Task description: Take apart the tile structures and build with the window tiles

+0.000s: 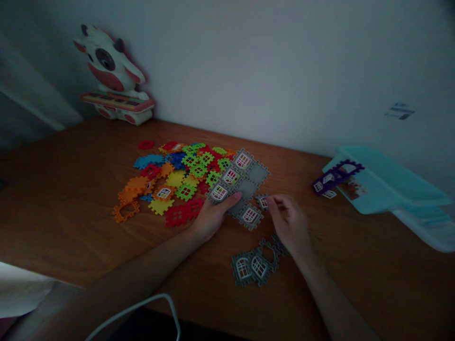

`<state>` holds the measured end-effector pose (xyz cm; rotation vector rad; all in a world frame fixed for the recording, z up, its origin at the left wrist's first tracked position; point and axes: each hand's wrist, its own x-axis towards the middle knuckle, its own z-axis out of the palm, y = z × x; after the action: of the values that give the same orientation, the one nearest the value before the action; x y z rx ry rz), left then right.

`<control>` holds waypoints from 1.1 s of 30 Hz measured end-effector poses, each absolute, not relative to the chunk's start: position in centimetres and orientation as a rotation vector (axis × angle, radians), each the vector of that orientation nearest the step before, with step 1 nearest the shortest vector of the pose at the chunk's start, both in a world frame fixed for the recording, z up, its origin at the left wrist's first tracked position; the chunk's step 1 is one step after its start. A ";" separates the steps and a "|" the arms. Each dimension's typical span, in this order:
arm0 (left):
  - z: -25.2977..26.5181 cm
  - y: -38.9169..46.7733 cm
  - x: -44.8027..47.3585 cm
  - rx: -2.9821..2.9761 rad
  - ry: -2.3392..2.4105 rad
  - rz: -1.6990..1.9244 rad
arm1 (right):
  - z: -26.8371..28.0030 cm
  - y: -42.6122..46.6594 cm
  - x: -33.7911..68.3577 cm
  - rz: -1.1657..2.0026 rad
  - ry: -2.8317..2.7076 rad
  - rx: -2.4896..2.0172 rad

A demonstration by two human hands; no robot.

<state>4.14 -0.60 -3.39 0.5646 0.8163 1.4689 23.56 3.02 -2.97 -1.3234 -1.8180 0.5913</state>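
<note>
My left hand (213, 215) grips a panel of joined grey interlocking tiles (245, 188), its thumb on top and the other fingers hidden beneath. Several tiles in the panel carry white window frames; others are plain. Between the thumb and fingers of my right hand (288, 220) is a single grey window tile (262, 201), close to the panel's right edge. Whether the two touch, I cannot tell. Nearer to me on the table lie loose grey tiles (259, 266), some with windows and one with an open hole, partly overlapping.
A pile of coloured tiles (176, 179) spreads left of the panel on the wooden table (88, 199). A cow-shaped toy keyboard (117, 97) stands at the back left. On the right sits a turquoise plastic bin (387, 182), with a purple tile strip (336, 176) against it. A white cable (142, 303) curves in front.
</note>
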 end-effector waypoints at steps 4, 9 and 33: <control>-3.0 -0.6 4.3 0.474 0.847 1.438 | -4.5 4.3 24.7 0.217 -2.100 -1.449; -2.8 -0.8 4.4 0.458 0.844 1.415 | -5.5 4.3 24.7 0.346 -2.215 -1.404; -2.7 -0.8 4.5 0.417 0.835 1.396 | -3.0 4.0 23.7 1.352 -1.001 -1.121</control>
<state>4.46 -0.79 -2.67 0.4165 0.8347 1.3957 23.69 3.96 -2.97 -1.1209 -1.0008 1.3523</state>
